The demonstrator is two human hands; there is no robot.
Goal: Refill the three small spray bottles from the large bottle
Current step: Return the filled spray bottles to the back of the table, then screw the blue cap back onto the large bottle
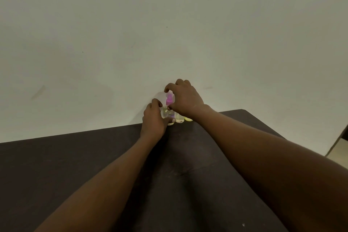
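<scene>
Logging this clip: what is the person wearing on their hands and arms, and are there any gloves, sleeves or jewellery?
The left hand and right hand are bare, with no gloves, rings, watch or wristband showing. No sleeve comes into view, and both forearms are uncovered down to the frame's edge. The picture is dim and soft, so small markings cannot be ruled out.

Dark table (75, 165), far edge: 3 small btls upright, side by side: pink-top bottle (168, 112), clear bottle (179, 118), yellowish bottle (188, 119).
</scene>
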